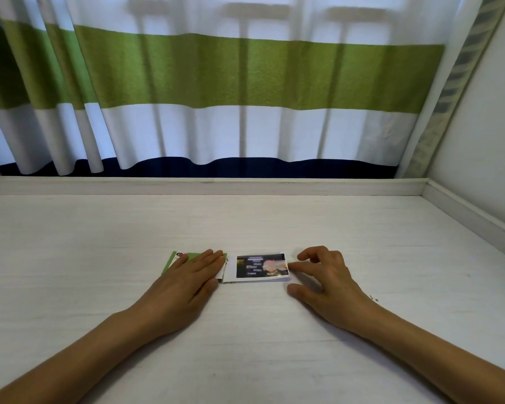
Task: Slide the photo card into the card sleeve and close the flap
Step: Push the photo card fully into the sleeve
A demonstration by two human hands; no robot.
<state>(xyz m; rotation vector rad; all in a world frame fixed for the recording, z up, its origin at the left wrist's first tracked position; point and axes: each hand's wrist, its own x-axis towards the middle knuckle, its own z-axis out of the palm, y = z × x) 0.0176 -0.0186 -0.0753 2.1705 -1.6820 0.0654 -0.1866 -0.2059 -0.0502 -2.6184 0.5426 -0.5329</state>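
A small booklet of card sleeves lies open on the white table [245, 330]. Its green cover [172, 260] is folded out to the left, and my left hand [187, 281] presses flat on it with fingers together. The right-hand sleeve page [231, 271] shows a dark photo card [261, 265] with a white margin on its left. My right hand [324, 282] rests beside the page's right edge. Its index fingertip touches that edge, the thumb lies on the table below it, and the other fingers are raised and spread. Neither hand holds anything.
A raised white ledge [204, 185] runs along the table's far side and a white wall [484, 135] closes off the right. A green, white and navy striped curtain [216, 83] hangs behind the ledge. A few dark specks [373, 298] lie near my right wrist.
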